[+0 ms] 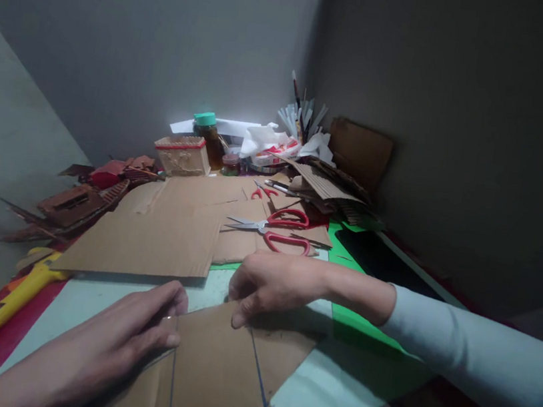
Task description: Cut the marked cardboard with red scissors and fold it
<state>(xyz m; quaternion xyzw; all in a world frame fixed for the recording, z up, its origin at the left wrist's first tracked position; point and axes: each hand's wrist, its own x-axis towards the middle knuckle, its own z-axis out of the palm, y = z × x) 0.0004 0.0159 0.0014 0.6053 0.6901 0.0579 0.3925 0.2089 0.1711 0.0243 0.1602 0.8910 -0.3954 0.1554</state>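
In front of me lies a brown cardboard piece (pixel 213 364) marked with blue lines. My left hand (pixel 148 321) grips its left part, thumb on top and the other fingers curled beyond the far edge. At the far edge, my right hand (pixel 275 285) pinches the same piece between thumb and curled fingers; some fingertips are hidden. Just beyond the right hand rest large scissors (pixel 268 228) with red handles, blades pointing left. A bigger cardboard sheet (pixel 146 233) lies past my left hand.
A yellow glue gun (pixel 16 295) sits at the left. Red-brown cardboard scraps (pixel 74 203) are heaped behind it. At the back stand a small box (pixel 183 156), a jar with a green lid (pixel 206 120) and stacked cardboard (pixel 339 186). Small red scissors (pixel 263 192) lie farther off.
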